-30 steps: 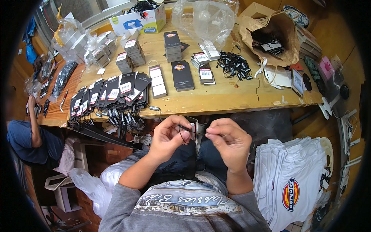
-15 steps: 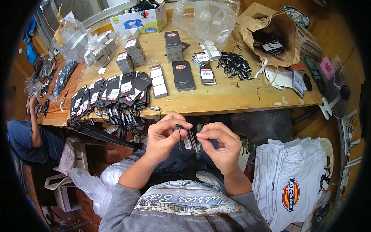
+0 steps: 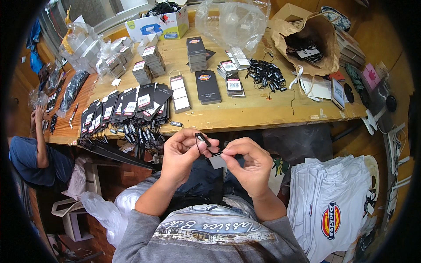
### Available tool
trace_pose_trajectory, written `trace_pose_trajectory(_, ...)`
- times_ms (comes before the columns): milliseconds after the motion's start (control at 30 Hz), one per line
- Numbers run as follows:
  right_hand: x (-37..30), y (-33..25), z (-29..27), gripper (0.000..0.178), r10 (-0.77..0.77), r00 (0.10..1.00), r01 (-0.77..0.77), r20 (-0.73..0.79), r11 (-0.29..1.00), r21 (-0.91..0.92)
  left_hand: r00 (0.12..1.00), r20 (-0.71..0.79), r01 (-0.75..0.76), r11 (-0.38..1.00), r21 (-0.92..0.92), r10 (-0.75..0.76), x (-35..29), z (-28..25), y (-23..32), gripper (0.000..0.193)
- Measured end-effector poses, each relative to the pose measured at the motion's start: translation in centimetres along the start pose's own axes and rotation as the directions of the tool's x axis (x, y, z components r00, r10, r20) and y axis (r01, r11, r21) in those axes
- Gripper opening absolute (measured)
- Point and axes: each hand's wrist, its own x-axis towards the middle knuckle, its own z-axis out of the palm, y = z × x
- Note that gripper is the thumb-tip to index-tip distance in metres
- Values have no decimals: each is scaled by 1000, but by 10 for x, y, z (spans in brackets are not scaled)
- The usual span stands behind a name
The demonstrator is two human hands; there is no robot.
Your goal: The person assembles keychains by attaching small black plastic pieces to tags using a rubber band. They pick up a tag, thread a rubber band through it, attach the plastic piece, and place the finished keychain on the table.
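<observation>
Left hand: My left hand [image 3: 179, 153] pinches a black cord [image 3: 202, 141] between thumb and forefinger, its small seal showing above the thumb; so fine a loop seems to call for fingertips rather than a fist.
Right hand: My right hand [image 3: 251, 164] pinches a small grey tag [image 3: 217, 162] at its edge with thumb and forefinger, which probably keeps its face uncovered.
Tag: It sits between my two hands, tilted, above my lap and just short of the table [image 3: 245, 113]; whether the cord passes through it I cannot tell.
Strung tags: Dark tags [image 3: 127, 105] overlap along the near left edge, cords hanging over the side, perhaps so they stay untangled.
Stacks: Squared piles of black cards [image 3: 195, 56] stand mid-table, likely piled upright to save room.
Cord heap: Loose black cords [image 3: 266, 74] lie right of the stacks, within arm's reach.
Paper bag: A brown bag [image 3: 325, 65] leans open toward me, showing dark contents.
Shirts: Folded white shirts [image 3: 322, 193] are layered at my right.
Co-worker: Someone in blue [image 3: 28, 153] sits far left.
</observation>
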Motion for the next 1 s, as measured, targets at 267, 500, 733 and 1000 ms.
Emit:
trace_pose_trajectory(267,-3,5,4,24,199,978,-208,70,962,177,993,1,116,976,-183,-118,0,4,-4,23)
trace_pose_trajectory(500,-4,10,6,19,177,984,-173,6,954,246,989,-22,138,959,-250,-148,1,0,-11,24)
trace_pose_trajectory(733,-3,8,4,20,191,981,-191,19,954,233,997,-70,35,995,-95,-42,0,3,-11,20)
trace_pose_trajectory(1000,-3,6,2,19,201,979,-203,30,952,228,995,-90,-37,999,-14,36,-1,5,-11,19)
